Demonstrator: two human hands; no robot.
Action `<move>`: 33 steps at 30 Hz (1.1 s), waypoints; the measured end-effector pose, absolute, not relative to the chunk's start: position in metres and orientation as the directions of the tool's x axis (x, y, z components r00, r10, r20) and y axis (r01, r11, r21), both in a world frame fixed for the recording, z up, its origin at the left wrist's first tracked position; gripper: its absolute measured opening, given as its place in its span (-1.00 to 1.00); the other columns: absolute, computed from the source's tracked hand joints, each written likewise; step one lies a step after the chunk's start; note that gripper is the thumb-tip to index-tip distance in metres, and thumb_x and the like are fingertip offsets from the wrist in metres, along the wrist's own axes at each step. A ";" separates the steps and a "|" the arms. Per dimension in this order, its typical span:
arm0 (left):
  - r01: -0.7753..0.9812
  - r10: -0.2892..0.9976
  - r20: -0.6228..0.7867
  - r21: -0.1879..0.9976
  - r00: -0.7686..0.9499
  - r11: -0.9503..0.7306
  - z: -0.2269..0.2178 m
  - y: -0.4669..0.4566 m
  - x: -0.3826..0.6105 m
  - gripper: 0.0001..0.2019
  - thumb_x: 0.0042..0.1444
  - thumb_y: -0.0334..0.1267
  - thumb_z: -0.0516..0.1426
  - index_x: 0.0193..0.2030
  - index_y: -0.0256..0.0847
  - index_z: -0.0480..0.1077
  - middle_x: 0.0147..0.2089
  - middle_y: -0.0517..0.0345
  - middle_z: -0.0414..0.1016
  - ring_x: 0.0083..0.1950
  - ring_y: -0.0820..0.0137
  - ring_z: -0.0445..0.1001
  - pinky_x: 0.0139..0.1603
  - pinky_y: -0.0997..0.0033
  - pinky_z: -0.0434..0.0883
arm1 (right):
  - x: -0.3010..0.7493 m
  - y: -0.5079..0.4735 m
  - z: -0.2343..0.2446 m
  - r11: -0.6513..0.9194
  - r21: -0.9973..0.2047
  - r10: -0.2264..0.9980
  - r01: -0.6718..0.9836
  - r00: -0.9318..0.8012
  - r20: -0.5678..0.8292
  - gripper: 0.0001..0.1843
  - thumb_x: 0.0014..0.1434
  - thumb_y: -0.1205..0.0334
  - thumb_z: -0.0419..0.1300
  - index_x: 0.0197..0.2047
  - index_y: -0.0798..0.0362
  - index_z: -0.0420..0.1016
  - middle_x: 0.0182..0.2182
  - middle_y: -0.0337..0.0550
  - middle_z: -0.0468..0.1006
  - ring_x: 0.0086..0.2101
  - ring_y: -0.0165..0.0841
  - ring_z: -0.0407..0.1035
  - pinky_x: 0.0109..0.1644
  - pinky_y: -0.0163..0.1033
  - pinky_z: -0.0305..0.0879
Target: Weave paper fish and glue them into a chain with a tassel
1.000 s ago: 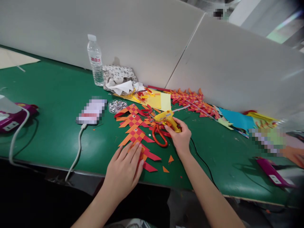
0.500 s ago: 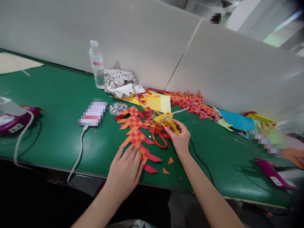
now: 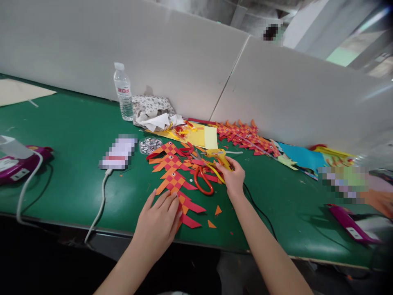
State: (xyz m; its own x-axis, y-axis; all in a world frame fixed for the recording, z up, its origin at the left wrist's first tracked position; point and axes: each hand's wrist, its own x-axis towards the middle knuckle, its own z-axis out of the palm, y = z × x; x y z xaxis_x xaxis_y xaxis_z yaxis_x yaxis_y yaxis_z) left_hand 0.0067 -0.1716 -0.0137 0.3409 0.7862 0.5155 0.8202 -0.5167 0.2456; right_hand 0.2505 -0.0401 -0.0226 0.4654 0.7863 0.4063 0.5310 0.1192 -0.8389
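My right hand (image 3: 233,177) is closed round the handle of a yellow hot glue gun (image 3: 216,154), its nozzle pointing left. Just below the gun, red-handled scissors (image 3: 204,182) and a yellow-handled tool lie among orange and red paper scraps. My left hand (image 3: 160,216) rests with fingers stretched over the lowest part of a row of woven red and orange paper fish (image 3: 172,164). Three of these fish show a stuck-on googly eye; the part beneath my fingers is hidden. A small white disc (image 3: 190,180) lies between the fish and the scissors.
Behind are a clear box of googly eyes (image 3: 150,145), a water bottle (image 3: 124,94), a patterned pouch (image 3: 152,110) and more woven fish (image 3: 245,135). A charging phone (image 3: 119,152) lies left. Purple power strips (image 3: 26,164) sit at both sides; another person's hand (image 3: 379,200) is far right.
The glue gun in my right hand has drawn slightly away from the scissors, uncovering the yellow-handled tool. My left hand stays on the fish. The whole view has shifted a little.
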 end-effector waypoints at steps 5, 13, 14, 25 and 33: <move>0.816 0.791 0.512 0.262 0.335 -0.515 -0.014 -0.172 0.006 -0.77 0.14 -0.31 -0.01 -0.10 -0.21 0.38 -0.09 0.05 0.53 0.00 0.19 0.43 0.14 0.01 0.17 | 0.268 -0.030 -0.027 0.095 -0.865 0.736 0.493 0.550 0.394 -0.40 -0.23 0.06 0.31 -0.09 0.13 0.40 -0.18 0.00 0.51 -0.20 -0.19 0.40 -0.08 -0.05 0.28; 0.785 0.793 0.536 0.340 0.291 -0.518 -0.015 -0.169 0.004 -0.80 0.13 -0.29 0.02 -0.14 -0.16 0.41 -0.14 0.10 0.55 -0.01 0.23 0.44 0.22 -0.02 0.06 | 0.259 -0.045 -0.010 0.037 -0.566 0.605 0.823 0.433 0.668 -0.63 -0.05 0.15 0.16 -0.13 0.07 0.36 -0.14 0.03 0.44 -0.07 -0.09 0.24 0.03 0.06 0.11; 0.780 0.787 0.545 0.343 0.289 -0.523 -0.015 -0.168 0.004 -0.80 0.13 -0.28 0.03 -0.15 -0.15 0.42 -0.15 0.11 0.55 -0.02 0.24 0.45 0.23 -0.03 0.05 | 0.253 -0.046 -0.006 0.085 -0.536 0.606 0.840 0.384 0.697 -0.69 -0.01 0.16 0.13 -0.17 0.06 0.37 -0.17 0.00 0.44 -0.10 -0.12 0.25 0.03 0.03 0.12; 0.751 0.769 0.582 0.375 0.265 -0.543 -0.022 -0.159 0.004 -0.79 0.16 -0.29 -0.02 -0.19 -0.11 0.43 -0.12 0.18 0.51 0.01 0.32 0.39 0.30 0.14 -0.04 | 0.136 0.042 0.035 0.361 -0.171 0.898 0.917 -0.293 0.328 -0.83 0.14 0.20 0.04 -0.25 -0.04 0.43 -0.23 -0.16 0.52 -0.19 -0.30 0.38 -0.19 -0.27 0.25; 0.771 0.642 0.741 0.289 0.194 -0.567 -0.037 -0.146 -0.002 -0.87 0.13 -0.22 0.08 -0.26 -0.02 0.46 -0.06 0.26 0.51 0.03 0.43 0.41 0.32 0.30 -0.04 | 0.113 0.111 0.019 0.256 -0.068 0.948 0.964 -0.236 0.214 -0.85 0.07 0.22 0.13 -0.33 0.07 0.50 -0.35 0.02 0.56 -0.30 -0.15 0.44 -0.29 -0.19 0.24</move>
